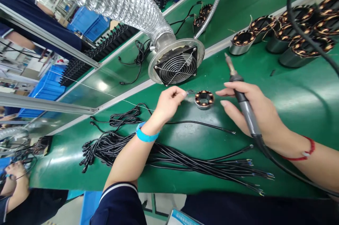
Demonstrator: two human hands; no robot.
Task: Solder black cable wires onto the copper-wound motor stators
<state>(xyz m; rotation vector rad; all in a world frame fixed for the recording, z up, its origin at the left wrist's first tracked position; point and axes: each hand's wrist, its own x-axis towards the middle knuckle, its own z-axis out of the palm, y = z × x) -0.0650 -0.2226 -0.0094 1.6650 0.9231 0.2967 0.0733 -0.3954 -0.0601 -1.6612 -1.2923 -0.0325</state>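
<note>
My right hand [261,115] holds a soldering iron [247,110], its tip pointing up and away, with thumb and index finger spread toward a small motor stator [204,100]. This ring of copper windings sits on the green bench just right of my left hand [171,103]. The left fingertips are pinched together; something small, thin and blurred pokes out beside the stator, too unclear to name. A thin pale wire [115,96] runs from the left toward that hand. Below lies a bundle of black cables [182,154] with stripped ends at right, and a single cable [198,122] above it.
A fume extractor fan [177,66] on a silver duct [127,6] hangs behind the stator. Several larger stators [299,52] stand at back right, near a hanging black cord [296,23]. Coiled cables [127,117] lie left. A co-worker's hands [17,172] show at far left.
</note>
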